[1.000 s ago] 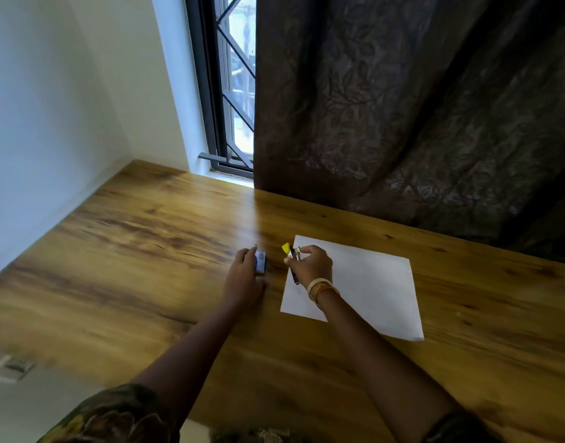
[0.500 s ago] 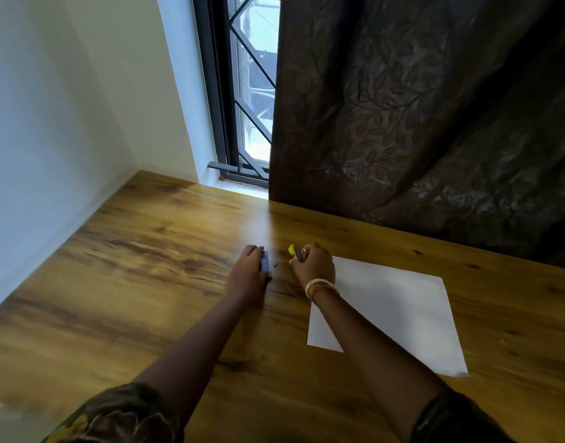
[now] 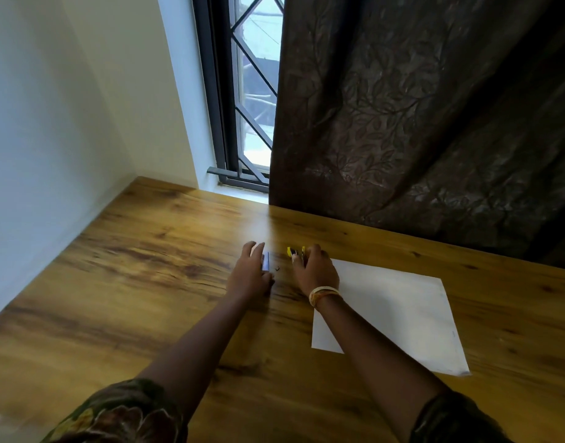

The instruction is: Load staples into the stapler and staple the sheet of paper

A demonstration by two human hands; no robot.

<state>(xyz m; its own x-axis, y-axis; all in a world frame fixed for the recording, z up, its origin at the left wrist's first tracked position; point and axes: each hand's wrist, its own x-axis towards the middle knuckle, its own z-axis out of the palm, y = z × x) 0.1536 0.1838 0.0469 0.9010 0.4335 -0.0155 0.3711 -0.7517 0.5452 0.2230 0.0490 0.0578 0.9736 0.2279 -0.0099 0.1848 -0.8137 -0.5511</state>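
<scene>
My right hand (image 3: pixel 316 271) rests on the wooden table (image 3: pixel 147 282) with its fingers closed around a small yellow and black stapler (image 3: pixel 294 251), which sticks out past the fingertips. My left hand (image 3: pixel 250 272) lies beside it, thumb and fingers pressed against a small blue staple box (image 3: pixel 266 261) standing on the table. A tiny dark speck, perhaps a loose staple (image 3: pixel 277 268), lies between the hands. A white sheet of paper (image 3: pixel 396 314) lies flat to the right, its near left part under my right forearm.
A dark patterned curtain (image 3: pixel 418 123) hangs along the table's far edge. A barred window (image 3: pixel 249 107) is at the back, and a white wall (image 3: pixel 51 123) borders the table on the left.
The view has swung left, so the paper sits further right in frame. My right hand with the stapler has moved off the paper's corner toward the left hand and box.
</scene>
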